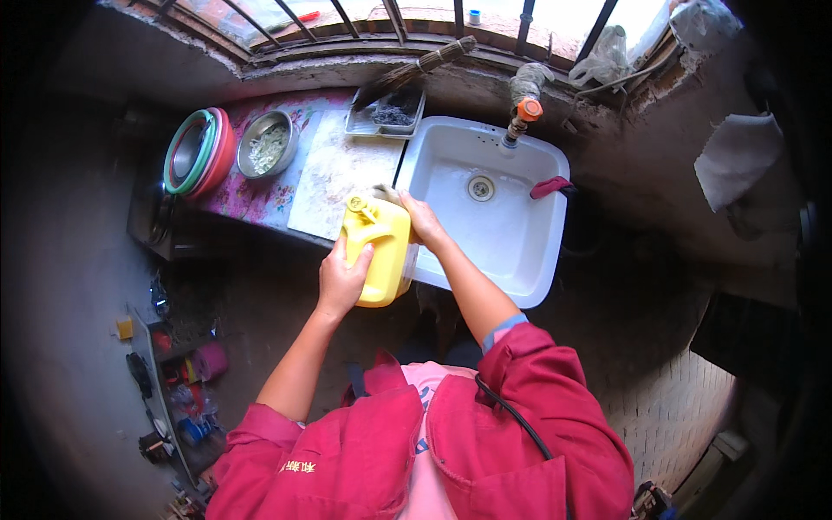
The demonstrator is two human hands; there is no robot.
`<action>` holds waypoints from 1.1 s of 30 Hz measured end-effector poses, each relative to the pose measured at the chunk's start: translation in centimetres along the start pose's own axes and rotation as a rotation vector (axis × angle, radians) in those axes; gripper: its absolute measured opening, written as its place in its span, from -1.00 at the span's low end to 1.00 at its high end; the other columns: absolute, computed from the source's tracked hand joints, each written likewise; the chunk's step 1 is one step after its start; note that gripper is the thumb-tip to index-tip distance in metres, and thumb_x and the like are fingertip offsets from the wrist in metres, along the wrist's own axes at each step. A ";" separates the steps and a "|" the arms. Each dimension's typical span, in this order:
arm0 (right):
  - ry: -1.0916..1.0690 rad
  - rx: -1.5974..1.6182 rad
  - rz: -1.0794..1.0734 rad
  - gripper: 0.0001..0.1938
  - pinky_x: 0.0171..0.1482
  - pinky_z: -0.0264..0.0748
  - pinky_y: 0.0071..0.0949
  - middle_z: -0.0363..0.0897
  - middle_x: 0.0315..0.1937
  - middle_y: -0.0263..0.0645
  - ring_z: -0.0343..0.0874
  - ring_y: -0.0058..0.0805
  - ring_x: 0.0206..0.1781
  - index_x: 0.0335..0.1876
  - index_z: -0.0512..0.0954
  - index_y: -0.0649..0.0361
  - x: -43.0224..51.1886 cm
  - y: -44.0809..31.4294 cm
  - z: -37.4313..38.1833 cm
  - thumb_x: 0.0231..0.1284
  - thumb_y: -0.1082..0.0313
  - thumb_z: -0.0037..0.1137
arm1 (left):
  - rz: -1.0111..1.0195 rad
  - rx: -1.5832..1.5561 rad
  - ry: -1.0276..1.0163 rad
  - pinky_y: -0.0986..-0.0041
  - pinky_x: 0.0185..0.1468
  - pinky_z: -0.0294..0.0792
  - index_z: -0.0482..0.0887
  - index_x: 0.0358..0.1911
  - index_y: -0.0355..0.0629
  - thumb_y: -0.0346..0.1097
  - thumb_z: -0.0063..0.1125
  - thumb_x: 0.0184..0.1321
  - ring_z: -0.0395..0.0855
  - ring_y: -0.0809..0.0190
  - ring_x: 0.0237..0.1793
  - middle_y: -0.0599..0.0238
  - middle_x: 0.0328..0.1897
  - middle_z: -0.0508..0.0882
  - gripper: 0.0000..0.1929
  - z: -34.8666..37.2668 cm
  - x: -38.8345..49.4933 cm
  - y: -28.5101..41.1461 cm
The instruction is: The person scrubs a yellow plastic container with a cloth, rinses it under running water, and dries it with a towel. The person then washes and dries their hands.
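Observation:
My left hand (342,276) grips a yellow plastic jug (385,260) by its near left side, the thumb over the front. The jug is held up between the counter and the sink, its yellow cap (357,203) on at the top left. At the jug's far right side is my right hand (422,221), its fingers partly hidden behind the jug. A greyish piece that looks like a cloth (387,192) shows at those fingers, against the jug's upper edge. To the right lies a white sink (507,240) with a round drain (481,188).
A tap with an orange handle (530,109) stands behind the sink. A dark red cloth (550,187) hangs over its right rim. On the counter are a pale board (325,188), a metal bowl (268,144) of shredded food, stacked basins (207,153), a whisk broom (416,70) and plastic trays (387,120).

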State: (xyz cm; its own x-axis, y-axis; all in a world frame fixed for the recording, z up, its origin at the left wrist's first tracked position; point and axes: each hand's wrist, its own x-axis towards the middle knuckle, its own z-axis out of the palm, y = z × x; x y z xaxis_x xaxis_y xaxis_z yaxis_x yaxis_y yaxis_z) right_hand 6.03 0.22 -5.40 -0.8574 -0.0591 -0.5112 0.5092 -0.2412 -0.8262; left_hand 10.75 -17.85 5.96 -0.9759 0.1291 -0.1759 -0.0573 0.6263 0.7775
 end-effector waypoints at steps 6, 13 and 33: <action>0.169 0.420 0.319 -0.33 0.35 0.44 -0.24 0.47 0.36 -0.05 0.50 -0.27 0.35 0.48 0.32 0.22 -0.9 5.6 1.6 0.62 -0.21 -0.43 | -0.078 -0.200 0.030 0.31 -0.04 0.57 0.65 0.13 -0.24 -0.10 0.29 0.32 0.83 0.04 -0.13 -0.02 -0.14 0.82 -0.57 1.0 0.8 -1.6; 0.162 0.141 -0.393 -0.41 0.59 0.00 -0.36 0.16 0.55 -0.05 0.10 -0.26 0.61 0.59 0.09 0.32 -9.8 4.8 5.9 0.68 0.05 -0.41 | -0.190 -0.128 0.094 0.22 -0.04 0.56 0.65 0.08 -0.27 0.01 0.23 0.35 0.80 -0.08 -0.13 -0.10 -0.14 0.80 -0.54 2.0 1.4 -0.7; 0.464 -0.619 -0.801 -0.62 0.53 0.10 -0.03 0.37 0.43 0.01 0.27 0.03 0.51 0.28 0.51 0.21 -10.4 3.6 5.7 0.41 0.34 0.04 | -0.151 -0.016 0.117 0.07 -0.01 0.53 0.62 0.09 -0.24 0.06 0.11 0.43 0.76 -0.24 -0.08 -0.17 -0.13 0.77 -0.54 2.8 0.9 -0.3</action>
State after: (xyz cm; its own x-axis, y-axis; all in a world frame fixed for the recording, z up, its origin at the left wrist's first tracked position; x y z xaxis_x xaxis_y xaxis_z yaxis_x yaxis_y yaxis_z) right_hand 16.41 -5.52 -1.72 -0.9098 0.2962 0.2908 -0.1191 0.4849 -0.8664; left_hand 10.52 -15.76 3.85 -0.9737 -0.0565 -0.2207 -0.2075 0.6197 0.7569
